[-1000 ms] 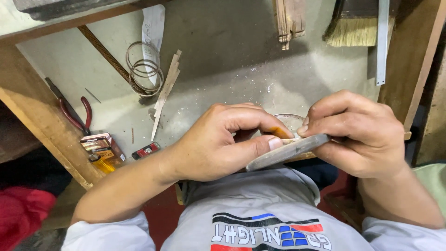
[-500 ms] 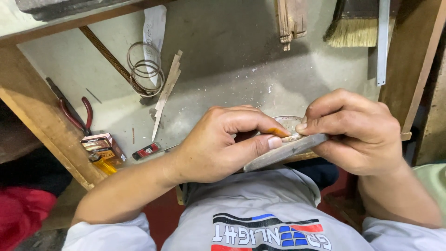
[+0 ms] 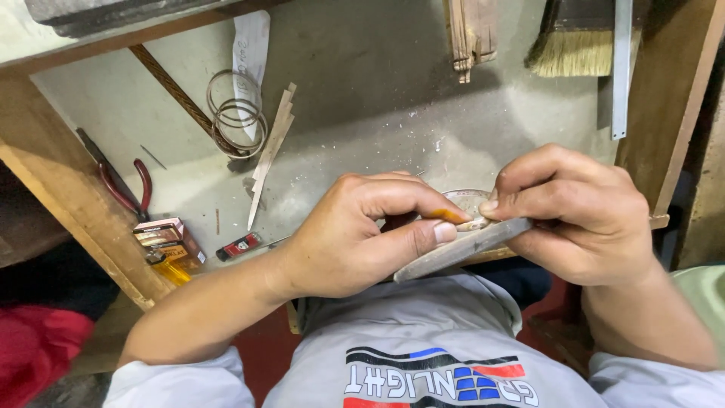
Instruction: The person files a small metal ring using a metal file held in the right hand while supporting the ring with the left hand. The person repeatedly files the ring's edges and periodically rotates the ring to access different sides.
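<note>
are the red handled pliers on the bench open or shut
Cannot tell for sure. The red-handled pliers lie flat at the bench's left edge, handles slightly apart, but the jaw end is dark and unclear.

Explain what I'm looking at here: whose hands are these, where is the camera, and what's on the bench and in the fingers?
There is no machine: these are a person's two bare hands, filmed by a camera worn on their head, looking down over their grey shirt. The left hand and right hand meet over the dusty workbench. Between them they hold a flat grey file, and the fingers pinch a small piece against it; it is too small to identify. On the bench lie wire rings, a thin wooden strip, red-handled pliers, a small box and a lighter. A brush and a metal ruler sit at the far side.
</note>
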